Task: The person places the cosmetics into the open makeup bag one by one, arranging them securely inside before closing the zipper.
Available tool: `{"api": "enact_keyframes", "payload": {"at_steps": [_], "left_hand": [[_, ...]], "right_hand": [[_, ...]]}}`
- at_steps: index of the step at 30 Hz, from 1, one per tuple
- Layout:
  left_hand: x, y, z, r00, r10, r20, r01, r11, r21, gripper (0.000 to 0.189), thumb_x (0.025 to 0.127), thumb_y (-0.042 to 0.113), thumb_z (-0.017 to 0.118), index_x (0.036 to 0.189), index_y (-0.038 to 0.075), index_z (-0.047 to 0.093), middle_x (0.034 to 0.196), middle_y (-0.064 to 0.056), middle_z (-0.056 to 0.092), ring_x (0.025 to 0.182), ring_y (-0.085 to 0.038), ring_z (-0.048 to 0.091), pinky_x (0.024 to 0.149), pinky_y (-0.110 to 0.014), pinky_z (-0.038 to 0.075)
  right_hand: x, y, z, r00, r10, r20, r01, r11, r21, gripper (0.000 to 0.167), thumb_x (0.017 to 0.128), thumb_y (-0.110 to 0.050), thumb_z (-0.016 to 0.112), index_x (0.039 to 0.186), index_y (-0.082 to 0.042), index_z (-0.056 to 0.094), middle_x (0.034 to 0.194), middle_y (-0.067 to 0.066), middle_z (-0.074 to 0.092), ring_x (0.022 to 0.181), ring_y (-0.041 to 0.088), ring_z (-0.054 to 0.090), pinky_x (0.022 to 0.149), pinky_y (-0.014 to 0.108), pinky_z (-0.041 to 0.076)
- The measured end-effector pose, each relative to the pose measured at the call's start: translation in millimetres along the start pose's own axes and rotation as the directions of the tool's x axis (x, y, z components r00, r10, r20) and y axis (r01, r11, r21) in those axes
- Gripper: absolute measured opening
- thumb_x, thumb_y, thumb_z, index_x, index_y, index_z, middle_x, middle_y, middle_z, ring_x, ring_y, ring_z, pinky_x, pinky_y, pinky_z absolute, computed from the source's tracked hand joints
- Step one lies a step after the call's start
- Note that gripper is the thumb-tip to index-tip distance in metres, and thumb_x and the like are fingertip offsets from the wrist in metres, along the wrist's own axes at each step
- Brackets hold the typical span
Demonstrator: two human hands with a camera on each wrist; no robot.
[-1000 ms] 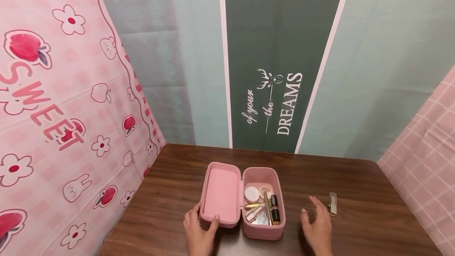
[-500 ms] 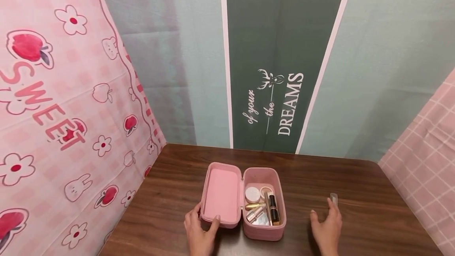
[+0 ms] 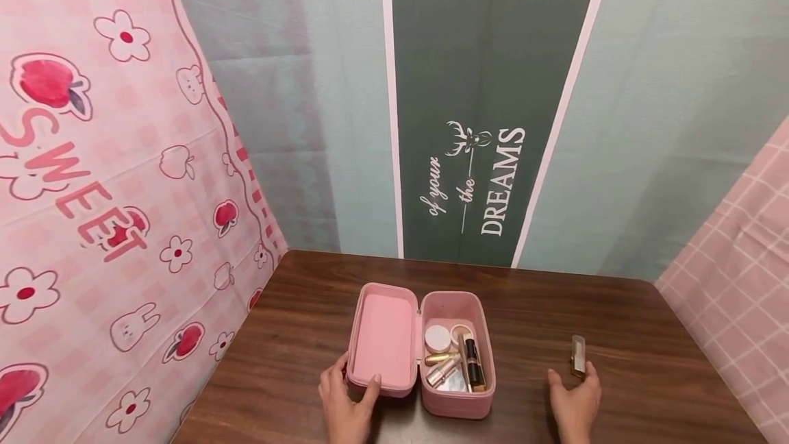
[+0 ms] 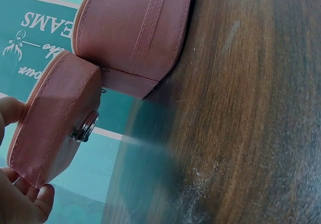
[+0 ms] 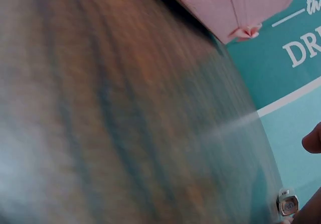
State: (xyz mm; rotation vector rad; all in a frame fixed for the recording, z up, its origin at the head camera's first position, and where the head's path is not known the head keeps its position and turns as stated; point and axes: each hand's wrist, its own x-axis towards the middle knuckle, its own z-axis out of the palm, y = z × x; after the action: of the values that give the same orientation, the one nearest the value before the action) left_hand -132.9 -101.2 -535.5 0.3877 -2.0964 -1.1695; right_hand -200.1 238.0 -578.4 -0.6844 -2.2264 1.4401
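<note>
A pink zippered cosmetic case (image 3: 456, 403) lies open on the table, its compartment to the right of its lid (image 3: 385, 341). My left hand (image 3: 348, 403) grips the lid's near left corner, thumb over the rim and fingers underneath; the left wrist view shows the lid's outer side with a metal clasp (image 4: 84, 128). My right hand (image 3: 576, 403) is at the near end of a small tube (image 3: 577, 355) with a clear body and gold-toned end. Its thumb stands apart from the tube, while in the right wrist view other fingers are right at the tube's squarish end (image 5: 288, 205).
Inside the case are a white round jar (image 3: 438, 338), a round compact (image 3: 461, 333), a black tube (image 3: 473, 362), a silvery lipstick tube (image 3: 442, 371) and other slim cosmetics. A dark wood table (image 3: 308, 321) bears everything. Fabric hangings (image 3: 345, 122) stand behind and at both sides.
My right hand has moved right and towards the near end of the small tube, uncovering most of it again. My left hand stays on the lid, and the case has not moved.
</note>
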Motion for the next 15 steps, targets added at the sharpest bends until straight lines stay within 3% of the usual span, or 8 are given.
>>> {"api": "enact_keyframes", "payload": {"at_steps": [3, 9, 15], "left_hand": [[0.1, 0.1, 0.3, 1.0, -0.014, 0.005, 0.014, 1.0, 0.0, 0.064, 0.06, 0.012, 0.085, 0.116, 0.002, 0.057, 0.1, -0.006, 0.047, 0.094, -0.02, 0.039, 0.073, -0.032, 0.034], [1.4, 0.3, -0.8, 0.999, -0.035, 0.026, 0.035, 0.999, 0.002, 0.064, 0.062, 0.014, 0.085, 0.118, 0.004, 0.056, 0.1, -0.005, 0.047, 0.095, -0.019, 0.039, 0.073, -0.03, 0.035], [0.8, -0.2, -1.5, 0.999, -0.041, 0.032, 0.041, 0.999, 0.005, 0.064, 0.062, 0.015, 0.085, 0.118, 0.004, 0.056, 0.1, -0.005, 0.047, 0.095, -0.019, 0.039, 0.073, -0.031, 0.035]], "right_hand": [[5.6, 0.0, -2.7, 0.999, 0.022, 0.026, -0.021, 0.999, -0.033, 0.075, 0.081, -0.006, 0.06, 0.138, 0.016, 0.018, 0.132, 0.042, 0.025, 0.122, 0.057, 0.02, 0.1, 0.058, 0.015], [20.0, -2.0, -2.2, 0.995, 0.053, 0.081, -0.035, 0.977, -0.212, 0.078, 0.077, -0.012, 0.062, 0.135, 0.017, 0.018, 0.125, 0.045, 0.024, 0.11, 0.057, 0.021, 0.086, 0.058, 0.02], [30.5, -3.9, -3.2, 0.988, 0.126, 0.086, -0.102, 0.965, -0.243, 0.074, 0.077, -0.015, 0.059, 0.134, 0.015, 0.021, 0.124, 0.044, 0.021, 0.11, 0.057, 0.019, 0.086, 0.06, 0.023]]}}
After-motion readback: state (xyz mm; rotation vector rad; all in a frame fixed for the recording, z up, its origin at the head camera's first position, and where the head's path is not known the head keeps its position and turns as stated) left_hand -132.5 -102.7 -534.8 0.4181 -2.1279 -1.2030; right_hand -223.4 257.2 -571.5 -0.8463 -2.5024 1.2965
